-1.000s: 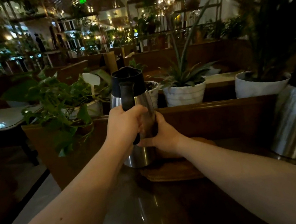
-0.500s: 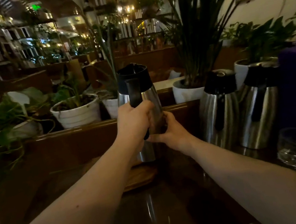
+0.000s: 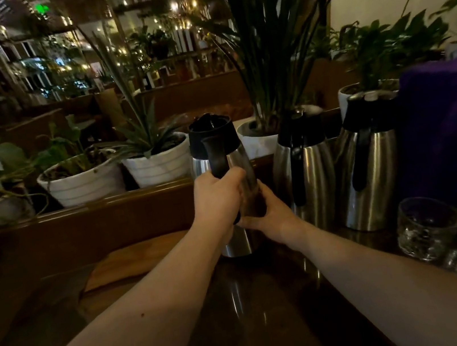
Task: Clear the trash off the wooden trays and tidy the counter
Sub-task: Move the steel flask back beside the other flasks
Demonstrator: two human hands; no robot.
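A steel jug [image 3: 237, 156] with a black lid and black handle stands upright at the middle of the dark counter [image 3: 273, 309]. My left hand [image 3: 217, 198] is closed around its handle. My right hand [image 3: 267, 214] presses against the jug's right side, low down. The jug's base sits on or just above the counter, right of a wooden tray [image 3: 142, 258]. I cannot tell whether the base touches the counter. The tray's visible surface looks bare.
Two more steel jugs [image 3: 308, 172] [image 3: 370, 171] stand right of the held one. Cut-glass tumblers [image 3: 427, 228] cluster at the right edge, under a purple cloth-covered shape [image 3: 452, 122]. White plant pots [image 3: 82, 184] line a wooden ledge [image 3: 93, 212] behind the counter.
The jug has moved right, off the wooden tray and toward the two other jugs, and now sits lower. My view has swung right with it. Both hands keep their hold.
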